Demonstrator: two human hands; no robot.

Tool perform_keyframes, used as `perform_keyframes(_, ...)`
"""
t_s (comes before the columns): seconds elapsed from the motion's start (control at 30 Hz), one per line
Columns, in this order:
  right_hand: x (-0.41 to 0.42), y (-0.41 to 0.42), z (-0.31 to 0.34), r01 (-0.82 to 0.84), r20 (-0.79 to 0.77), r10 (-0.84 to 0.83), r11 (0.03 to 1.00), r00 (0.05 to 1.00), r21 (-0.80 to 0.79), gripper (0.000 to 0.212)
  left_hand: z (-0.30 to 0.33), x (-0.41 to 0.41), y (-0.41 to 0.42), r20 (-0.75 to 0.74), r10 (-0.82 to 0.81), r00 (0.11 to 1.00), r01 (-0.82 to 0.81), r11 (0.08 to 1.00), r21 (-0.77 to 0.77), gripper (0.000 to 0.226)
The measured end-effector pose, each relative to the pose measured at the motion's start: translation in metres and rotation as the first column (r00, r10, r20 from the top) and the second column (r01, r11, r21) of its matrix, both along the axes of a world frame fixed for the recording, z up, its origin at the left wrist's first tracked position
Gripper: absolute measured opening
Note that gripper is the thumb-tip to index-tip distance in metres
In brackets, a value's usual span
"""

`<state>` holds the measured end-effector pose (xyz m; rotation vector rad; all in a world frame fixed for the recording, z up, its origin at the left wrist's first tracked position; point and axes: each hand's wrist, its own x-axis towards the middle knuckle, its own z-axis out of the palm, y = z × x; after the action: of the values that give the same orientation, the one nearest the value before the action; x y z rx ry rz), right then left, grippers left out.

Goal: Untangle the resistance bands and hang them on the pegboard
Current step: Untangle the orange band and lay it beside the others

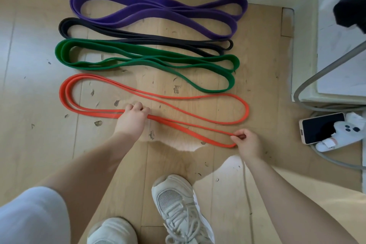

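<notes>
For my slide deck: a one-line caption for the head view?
Both hands, left hand and right hand, grip the orange band on the floor.

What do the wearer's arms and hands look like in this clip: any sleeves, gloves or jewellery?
Both forearms are bare, with no sleeves in view. The left hand and right hand wear no gloves, and no rings, watch or bracelets show. The fingers are bare too.

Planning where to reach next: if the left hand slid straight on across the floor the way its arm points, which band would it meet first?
Likely the green band, past bare floor. The left hand grips the orange band; heights are unclear.
</notes>
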<state>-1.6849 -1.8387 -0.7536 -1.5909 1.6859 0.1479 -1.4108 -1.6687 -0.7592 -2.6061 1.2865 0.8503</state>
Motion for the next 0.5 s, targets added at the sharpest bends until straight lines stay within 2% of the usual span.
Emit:
perform_keyframes(0.07,0.004,0.002,-0.005,-0.183,-0.149,0.160,0.971,0.976,-0.153,0.003,-0.003,0.002,0.002,-0.003,-0.003,1.000,0.003,1.000,0.003,0.035)
perform_keyframes(0.1,0.006,0.003,-0.007,-0.211,-0.175,0.178,0.958,0.968,-0.195,0.006,-0.003,0.003,0.002,-0.002,-0.003,1.000,0.003,1.000,0.001,0.034)
perform_keyframes(0.2,0.013,-0.002,-0.015,-0.102,-0.155,0.069,0.970,0.986,-0.220,0.007,0.001,0.006,0.000,0.125,-0.091,0.988,0.102,0.991,-0.085,0.027)
perform_keyframes(0.27,0.017,-0.005,-0.018,0.019,-0.125,-0.045,0.979,0.991,-0.205,0.007,0.000,0.007,-0.003,0.243,-0.174,0.954,0.203,0.974,-0.102,0.032)
perform_keyframes(0.3,0.018,-0.006,-0.019,0.059,-0.119,-0.085,0.976,0.989,-0.208,0.008,-0.003,0.006,-0.004,0.259,-0.160,0.953,0.195,0.974,-0.118,0.035)
perform_keyframes(0.4,0.024,-0.005,-0.018,0.075,-0.155,-0.102,0.982,0.983,-0.171,0.016,0.001,0.001,-0.007,0.136,-0.077,0.988,0.092,0.990,-0.106,0.032)
perform_keyframes(0.5,0.035,-0.008,-0.004,0.018,-0.271,-0.015,1.000,0.963,0.006,0.036,0.004,0.003,-0.005,-0.079,0.055,0.995,-0.061,0.995,-0.084,0.027)
